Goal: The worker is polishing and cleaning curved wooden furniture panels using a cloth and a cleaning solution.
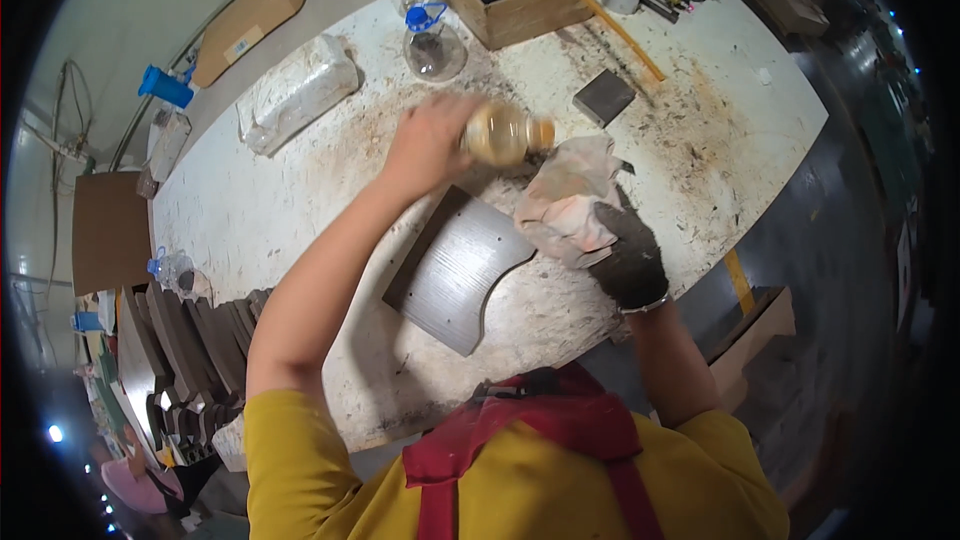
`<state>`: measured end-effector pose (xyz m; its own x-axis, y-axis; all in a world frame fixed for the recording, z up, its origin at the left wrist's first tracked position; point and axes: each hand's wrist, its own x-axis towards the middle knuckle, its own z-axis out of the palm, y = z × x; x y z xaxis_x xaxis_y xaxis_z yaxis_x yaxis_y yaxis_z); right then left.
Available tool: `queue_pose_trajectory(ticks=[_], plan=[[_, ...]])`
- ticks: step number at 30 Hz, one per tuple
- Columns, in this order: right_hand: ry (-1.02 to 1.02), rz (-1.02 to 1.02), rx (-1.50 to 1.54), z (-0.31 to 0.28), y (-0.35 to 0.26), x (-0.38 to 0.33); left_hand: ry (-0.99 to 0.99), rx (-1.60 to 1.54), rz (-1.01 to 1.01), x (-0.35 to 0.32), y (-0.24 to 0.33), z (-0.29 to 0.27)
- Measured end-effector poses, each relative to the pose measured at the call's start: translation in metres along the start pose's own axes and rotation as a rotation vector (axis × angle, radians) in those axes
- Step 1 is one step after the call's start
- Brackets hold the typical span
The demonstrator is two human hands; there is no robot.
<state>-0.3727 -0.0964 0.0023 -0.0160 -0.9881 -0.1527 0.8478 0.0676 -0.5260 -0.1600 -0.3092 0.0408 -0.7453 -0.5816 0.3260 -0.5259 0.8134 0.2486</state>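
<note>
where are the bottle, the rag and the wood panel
bottle (505,133): head view, on its blurred amber body beside the left hand (428,143).
rag (562,202): head view, on the bunched cloth above the gloved right hand (630,258).
wood panel (458,272): head view, on its grey top face.

Bottle (505,133) above panel (458,272), rag (562,202) right

Bare left hand (428,140) curled closed; gloved right hand (620,255) clenched.

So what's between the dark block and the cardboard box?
Nothing but bare, stained tabletop between the block and the box, in the head view.
</note>
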Motion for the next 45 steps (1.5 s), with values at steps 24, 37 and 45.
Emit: queue_pose_trajectory(ticks=[24,37,45], plan=[[-0.691,-1.005,-2.120,0.065,0.071,0.037,0.061,-0.091,-0.520,-0.192,0.044,0.032],[-0.868,-0.659,-1.955,0.022,0.100,-0.010,0.058,-0.167,-0.629,-0.192,0.041,0.036],[-0.291,-0.717,-2.249,0.038,0.015,0.013,0.101,-0.166,-0.618,-0.194,0.040,0.039]])
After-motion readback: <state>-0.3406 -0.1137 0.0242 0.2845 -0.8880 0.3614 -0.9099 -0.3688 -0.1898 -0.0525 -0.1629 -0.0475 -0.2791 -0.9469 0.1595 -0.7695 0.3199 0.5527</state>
